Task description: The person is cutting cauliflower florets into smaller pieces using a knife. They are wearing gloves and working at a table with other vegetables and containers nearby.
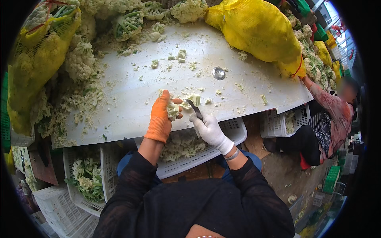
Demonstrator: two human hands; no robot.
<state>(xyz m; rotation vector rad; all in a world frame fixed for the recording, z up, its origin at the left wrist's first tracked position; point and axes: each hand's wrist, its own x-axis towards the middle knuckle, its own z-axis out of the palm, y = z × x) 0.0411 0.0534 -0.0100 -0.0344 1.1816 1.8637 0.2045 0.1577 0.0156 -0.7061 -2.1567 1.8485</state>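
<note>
My left hand, in an orange glove, holds a cauliflower piece above the near edge of the white tabletop. In a white glove, my right hand grips a small knife with a dark handle and a curved tip. That tip is close to a cut cauliflower stem piece just right of my left fingers; whether they touch I cannot tell. Below both hands, a white plastic crate at my lap holds many cauliflower florets.
Whole cauliflowers are heaped at the left and back. Yellow mesh sacks stand on both sides. A round metal object lies on the tabletop among scraps. Another crate with leafy cauliflower is at lower left. A person sits at right, hand at the sack.
</note>
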